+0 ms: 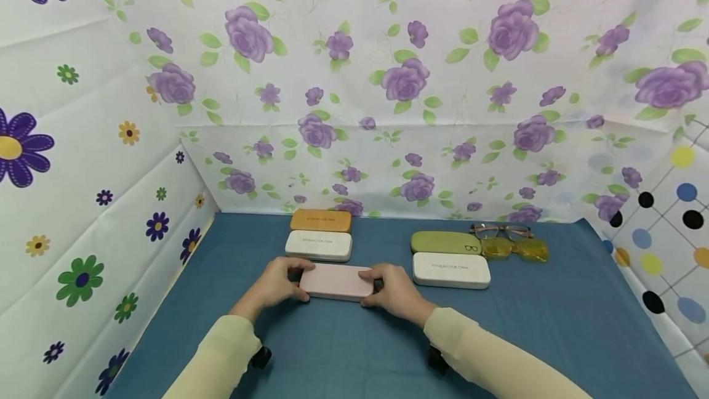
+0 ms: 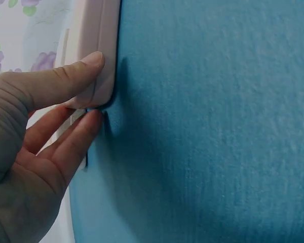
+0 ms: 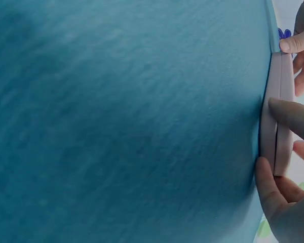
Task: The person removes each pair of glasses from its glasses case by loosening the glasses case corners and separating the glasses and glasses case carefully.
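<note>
A closed pink glasses case (image 1: 336, 282) lies flat on the blue cloth in the middle of the head view. At its left end my left hand (image 1: 277, 284) grips it, thumb on the front edge and fingers around the end and back. My right hand (image 1: 396, 290) holds the opposite end between thumb and fingers. In the left wrist view the thumb presses the seam side of the pink case (image 2: 99, 35). Both hands show around the case (image 3: 285, 121) in the right wrist view. Just behind it sits a white glasses case (image 1: 318, 245).
An orange glasses case (image 1: 320, 220) lies behind the white one. To the right are a green case (image 1: 445, 242), another white case (image 1: 451, 270), clear glasses (image 1: 501, 231) and yellow-lensed glasses (image 1: 515, 249). Flowered sheets (image 1: 354, 79) wall the back and sides of the blue cloth (image 1: 332, 350).
</note>
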The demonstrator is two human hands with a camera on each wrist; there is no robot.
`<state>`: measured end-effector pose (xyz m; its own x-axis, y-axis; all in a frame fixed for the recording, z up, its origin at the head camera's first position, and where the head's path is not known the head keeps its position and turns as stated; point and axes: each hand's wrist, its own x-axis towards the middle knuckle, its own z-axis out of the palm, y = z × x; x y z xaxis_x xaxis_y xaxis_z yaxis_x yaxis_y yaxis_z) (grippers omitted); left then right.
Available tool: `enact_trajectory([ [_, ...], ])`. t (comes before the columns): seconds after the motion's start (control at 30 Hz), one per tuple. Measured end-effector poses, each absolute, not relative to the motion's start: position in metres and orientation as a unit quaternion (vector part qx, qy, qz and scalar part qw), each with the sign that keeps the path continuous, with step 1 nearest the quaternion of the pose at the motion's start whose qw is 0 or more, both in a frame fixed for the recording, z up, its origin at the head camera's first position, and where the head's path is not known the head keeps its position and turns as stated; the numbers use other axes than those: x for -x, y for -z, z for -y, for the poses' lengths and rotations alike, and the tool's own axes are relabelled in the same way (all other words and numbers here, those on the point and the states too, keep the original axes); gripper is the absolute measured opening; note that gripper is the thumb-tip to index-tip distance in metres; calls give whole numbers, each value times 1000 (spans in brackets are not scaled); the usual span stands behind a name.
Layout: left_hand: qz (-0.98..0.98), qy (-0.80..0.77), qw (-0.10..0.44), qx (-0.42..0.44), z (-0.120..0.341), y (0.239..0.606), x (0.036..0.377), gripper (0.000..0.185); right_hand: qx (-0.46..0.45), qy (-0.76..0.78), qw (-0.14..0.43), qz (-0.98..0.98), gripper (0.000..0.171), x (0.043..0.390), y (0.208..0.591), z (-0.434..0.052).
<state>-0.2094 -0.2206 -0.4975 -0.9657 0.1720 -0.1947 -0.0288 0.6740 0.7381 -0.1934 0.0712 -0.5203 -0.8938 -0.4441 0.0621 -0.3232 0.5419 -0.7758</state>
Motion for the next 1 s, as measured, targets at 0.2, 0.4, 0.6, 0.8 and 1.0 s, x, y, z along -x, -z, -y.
enact_trajectory([
  [0.2,-900,-412,132,-43,220,502,207,64,216,435,66,-872,52,191,527,-76],
  [0.4,-903,-405,126,-69,216,505,205,62,220,446,68,-865,51,188,526,-86],
  [0.6,-892,-418,129,-113,204,499,202,61,218,460,68,-858,50,183,519,-105],
  [0.8,-875,-442,135,-143,182,492,196,59,201,468,75,-858,50,178,510,-133],
  [1.0,-853,-473,150,-161,154,490,187,60,185,491,83,-847,51,166,508,-167],
])
